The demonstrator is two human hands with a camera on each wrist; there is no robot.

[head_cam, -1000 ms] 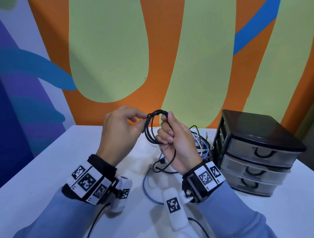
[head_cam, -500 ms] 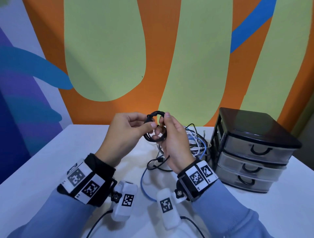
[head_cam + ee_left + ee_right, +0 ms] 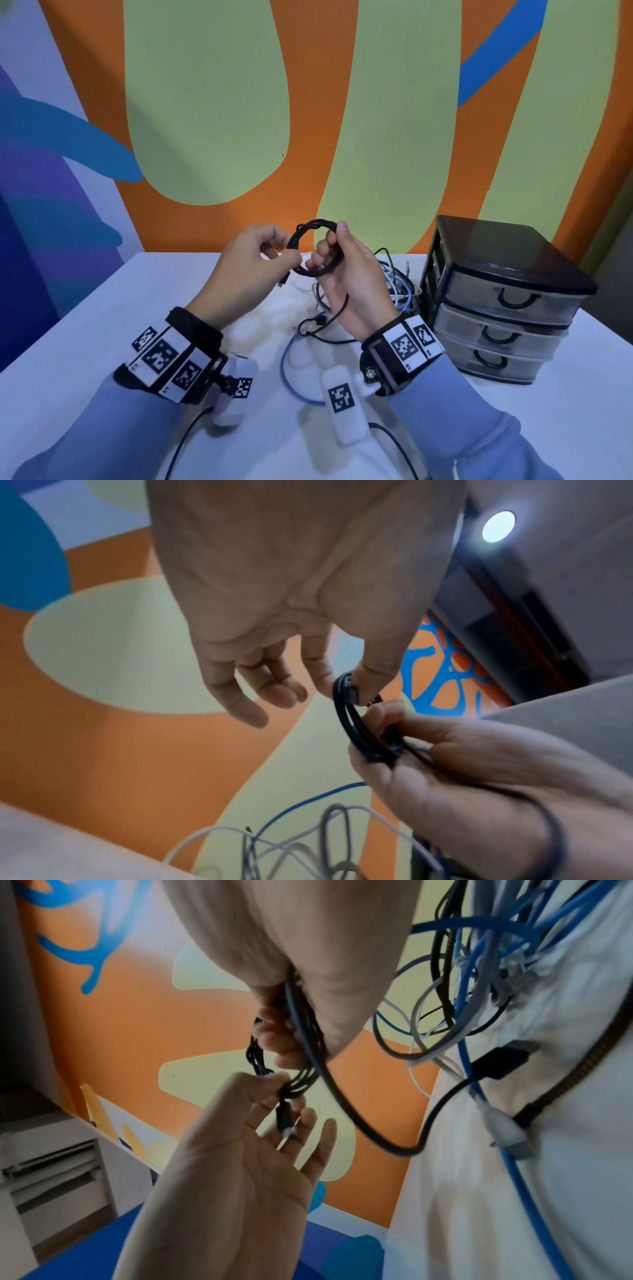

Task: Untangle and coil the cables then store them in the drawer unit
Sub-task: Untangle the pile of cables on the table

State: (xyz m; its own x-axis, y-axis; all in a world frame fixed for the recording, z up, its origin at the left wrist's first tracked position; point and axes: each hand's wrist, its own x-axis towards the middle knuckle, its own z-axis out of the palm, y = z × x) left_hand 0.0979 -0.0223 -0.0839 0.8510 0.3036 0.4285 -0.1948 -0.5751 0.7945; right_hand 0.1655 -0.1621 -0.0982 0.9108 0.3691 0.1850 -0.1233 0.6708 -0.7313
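Note:
A black cable coil (image 3: 313, 248) is held up above the white table (image 3: 102, 342) between both hands. My left hand (image 3: 286, 255) pinches its lower left side with thumb and forefinger, and a small plug end (image 3: 284, 1119) hangs below that pinch. My right hand (image 3: 330, 246) grips the coil's right side, fingers curled through the ring and thumb on top. The cable's tail drops from the right palm to a black USB plug (image 3: 321, 320) on the table. The black three-drawer unit (image 3: 507, 301) stands at the right with all drawers closed.
A tangle of blue, white, grey and black cables (image 3: 397, 284) lies behind my right hand, against the drawer unit. A blue cable (image 3: 291, 373) loops toward me between my wrists. The painted wall runs along the table's far edge.
The coil has been wound smaller and tighter. My left hand has shifted from the coil's top to its lower left side, and the loose tail has got shorter.

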